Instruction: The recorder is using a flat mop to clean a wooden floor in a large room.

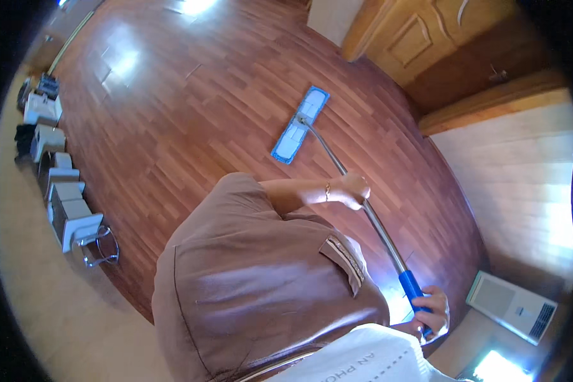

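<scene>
I hold a flat mop with both hands. Its pad (288, 145), white on top with a blue fringe, lies flat on the wood-look floor ahead of me. The silver mop pole (386, 237) slants from the pad toward my lower right. My left hand (352, 191), a gold-coloured bracelet at its wrist, is closed round the middle of the pole. Lower right, my right hand (434, 311) wraps the blue grip (410, 284) at the pole's top end. My brown sleeve and shirt (254, 274) cover much of the lower view.
A wooden door (426, 44) stands at the upper right, beside a pale wall (509, 165). A white boxy appliance (512, 307) is at the lower right. Along the left edge are several white furniture pieces (73, 216) and a chrome-framed item (102, 247). Light glares off the brown floor (172, 127).
</scene>
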Demonstrator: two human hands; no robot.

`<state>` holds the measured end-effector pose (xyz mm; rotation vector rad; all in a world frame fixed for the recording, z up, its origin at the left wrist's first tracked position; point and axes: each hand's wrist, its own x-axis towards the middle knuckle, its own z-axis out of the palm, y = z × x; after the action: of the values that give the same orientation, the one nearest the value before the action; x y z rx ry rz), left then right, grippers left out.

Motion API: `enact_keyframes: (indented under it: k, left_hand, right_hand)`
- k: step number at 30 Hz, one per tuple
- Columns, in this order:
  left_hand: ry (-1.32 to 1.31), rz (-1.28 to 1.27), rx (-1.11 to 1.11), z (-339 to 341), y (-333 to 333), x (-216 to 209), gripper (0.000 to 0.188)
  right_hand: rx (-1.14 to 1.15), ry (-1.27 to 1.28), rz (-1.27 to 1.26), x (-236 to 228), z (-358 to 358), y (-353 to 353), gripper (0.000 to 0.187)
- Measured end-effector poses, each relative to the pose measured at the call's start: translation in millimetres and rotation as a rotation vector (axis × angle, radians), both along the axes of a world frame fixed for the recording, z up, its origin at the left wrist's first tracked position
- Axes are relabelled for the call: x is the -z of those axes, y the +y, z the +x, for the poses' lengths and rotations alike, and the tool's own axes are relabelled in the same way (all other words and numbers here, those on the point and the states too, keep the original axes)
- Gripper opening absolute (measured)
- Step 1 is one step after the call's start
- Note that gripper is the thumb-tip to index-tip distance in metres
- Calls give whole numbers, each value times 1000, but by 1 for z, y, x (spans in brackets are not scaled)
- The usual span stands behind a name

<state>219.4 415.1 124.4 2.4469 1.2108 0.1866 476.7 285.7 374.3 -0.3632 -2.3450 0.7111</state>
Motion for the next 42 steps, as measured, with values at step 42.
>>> enact_keyframes:
  k: [42]
  left_hand:
    - [-42,40,-1041,-240,-127,150,9]
  right_hand:
    - [-196,42,-774,120,-174,47,24]
